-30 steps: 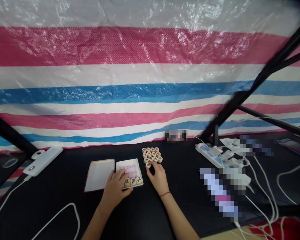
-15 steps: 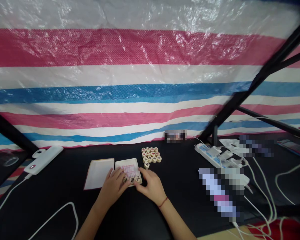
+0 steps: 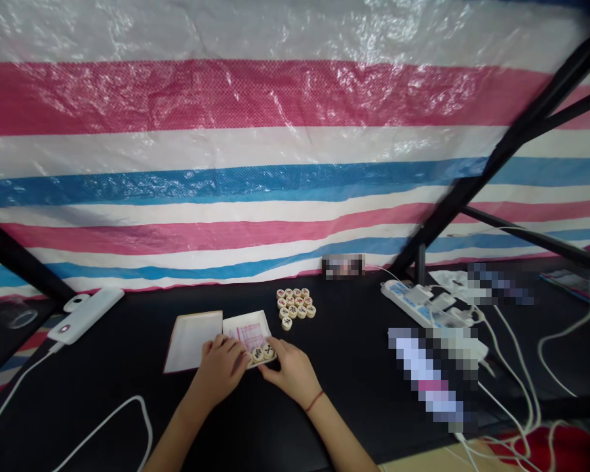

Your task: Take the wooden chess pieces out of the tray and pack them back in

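Observation:
A shallow white box [image 3: 229, 321] lies on the black table, with a purple-lined sheet [image 3: 252, 335] inside it. Along the box's near side sit round cream xiangqi pieces [image 3: 258, 354] with black characters. My left hand [image 3: 222, 362] curls over the near left part of the box, its fingertips at the leftmost piece, which is mostly hidden. My right hand [image 3: 294, 373] grips the near right corner of the box, index finger on the right side and thumb at the front. Beyond it, several xiangqi pieces [image 3: 293, 311] stand in rows, some red, some black.
The box lid [image 3: 191, 344] lies open side up, left of the box. A white power bank-like device [image 3: 91, 316] with a cable is further left. To the right are a power strip [image 3: 413, 305], cables [image 3: 516, 367] and a blurred-out device [image 3: 425, 380]. Striped sheeting [image 3: 226, 190] hangs behind.
My left hand has shifted slightly and its fingers have curled in, covering more of the leftmost piece. My right index finger has come in over the box's right edge.

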Available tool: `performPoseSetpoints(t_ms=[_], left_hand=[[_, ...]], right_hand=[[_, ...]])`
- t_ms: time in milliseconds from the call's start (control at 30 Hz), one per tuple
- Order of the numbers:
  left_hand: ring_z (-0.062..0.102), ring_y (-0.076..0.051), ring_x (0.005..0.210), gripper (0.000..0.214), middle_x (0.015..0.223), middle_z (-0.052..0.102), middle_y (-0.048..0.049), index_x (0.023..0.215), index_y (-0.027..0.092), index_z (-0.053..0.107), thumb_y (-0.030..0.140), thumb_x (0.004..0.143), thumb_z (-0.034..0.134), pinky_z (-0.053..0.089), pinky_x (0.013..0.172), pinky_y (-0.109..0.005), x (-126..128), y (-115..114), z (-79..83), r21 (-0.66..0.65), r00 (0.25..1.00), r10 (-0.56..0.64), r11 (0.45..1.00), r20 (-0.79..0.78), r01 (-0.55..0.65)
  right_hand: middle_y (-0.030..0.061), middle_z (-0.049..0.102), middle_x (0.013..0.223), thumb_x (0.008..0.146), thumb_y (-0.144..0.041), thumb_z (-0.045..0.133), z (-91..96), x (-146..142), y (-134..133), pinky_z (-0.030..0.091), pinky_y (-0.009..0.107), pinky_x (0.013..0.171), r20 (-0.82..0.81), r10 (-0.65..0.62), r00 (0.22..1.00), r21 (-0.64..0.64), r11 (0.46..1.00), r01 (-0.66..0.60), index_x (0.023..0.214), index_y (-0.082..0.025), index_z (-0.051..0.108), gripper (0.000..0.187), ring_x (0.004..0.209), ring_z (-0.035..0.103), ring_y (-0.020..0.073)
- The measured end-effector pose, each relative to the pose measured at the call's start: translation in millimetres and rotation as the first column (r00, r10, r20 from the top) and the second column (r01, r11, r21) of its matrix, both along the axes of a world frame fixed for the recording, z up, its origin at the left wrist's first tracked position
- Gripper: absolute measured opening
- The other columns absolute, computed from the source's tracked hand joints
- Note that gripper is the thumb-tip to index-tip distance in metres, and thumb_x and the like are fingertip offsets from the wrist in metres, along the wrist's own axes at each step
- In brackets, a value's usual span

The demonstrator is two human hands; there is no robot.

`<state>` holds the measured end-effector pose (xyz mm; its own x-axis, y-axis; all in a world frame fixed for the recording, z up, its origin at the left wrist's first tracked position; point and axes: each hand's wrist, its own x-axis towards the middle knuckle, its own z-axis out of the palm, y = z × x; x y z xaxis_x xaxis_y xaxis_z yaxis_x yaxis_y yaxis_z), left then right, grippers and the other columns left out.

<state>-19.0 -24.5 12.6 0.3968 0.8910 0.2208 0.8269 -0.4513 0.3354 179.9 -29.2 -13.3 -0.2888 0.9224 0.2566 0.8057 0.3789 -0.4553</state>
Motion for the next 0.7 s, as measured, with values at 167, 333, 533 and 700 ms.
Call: performPoseSetpoints(t_ms=[167,333,533,700], left_hand=[[0.057,-0.021,0.086,0.018,0.082,0.069,-0.0004,0.082,0.024,0.062,0.034,0.087,0.049,0.036,0.080,-0.038,0,0,6.7,-0.116,0.997,0.024,0.993,0.070,-0.016],[0.061,-0.021,0.084,0.019,0.083,0.069,-0.0013,0.086,0.024,0.064,0.037,0.086,0.050,0.043,0.080,-0.037,10,3,15.0,-0.129,0.956,0.115,0.988,0.270,-0.083],[0.064,-0.018,0.077,0.029,0.085,0.070,-0.0027,0.089,0.022,0.064,0.046,0.086,0.048,0.052,0.073,-0.031,39,1,17.4,-0.271,0.802,0.184,0.962,0.569,-0.028],[0.068,-0.020,0.087,0.032,0.093,0.071,-0.0053,0.097,0.019,0.062,0.047,0.082,0.056,0.056,0.077,-0.031,39,5,3.3,-0.371,0.620,0.297,0.928,0.726,-0.010]], right_hand=[[0.0048,0.066,0.089,0.073,-0.031,0.067,3.6,1,-2,0.049,0.028,0.069,-0.017,-0.006,1.000,-0.032,0.999,0.005,0.114,-0.019,0.058,0.043,0.079,0.065,0.0208],[0.0059,0.064,0.095,0.074,-0.031,0.068,19.5,-1,-7,0.050,0.030,0.073,-0.156,-0.038,0.987,0.047,0.998,0.046,0.120,-0.020,0.055,0.050,0.084,0.063,0.0209],[0.0047,0.067,0.094,0.082,-0.022,0.059,32.8,-1,-6,0.049,0.029,0.073,-0.305,0.063,0.950,0.160,0.987,-0.014,0.103,-0.022,0.062,0.021,0.084,0.062,0.0181],[0.0084,0.065,0.098,0.084,-0.021,0.052,17.9,29,3,0.052,0.032,0.075,-0.379,-0.138,0.915,0.153,0.966,0.209,0.105,-0.019,0.062,0.024,0.089,0.061,0.0205]])
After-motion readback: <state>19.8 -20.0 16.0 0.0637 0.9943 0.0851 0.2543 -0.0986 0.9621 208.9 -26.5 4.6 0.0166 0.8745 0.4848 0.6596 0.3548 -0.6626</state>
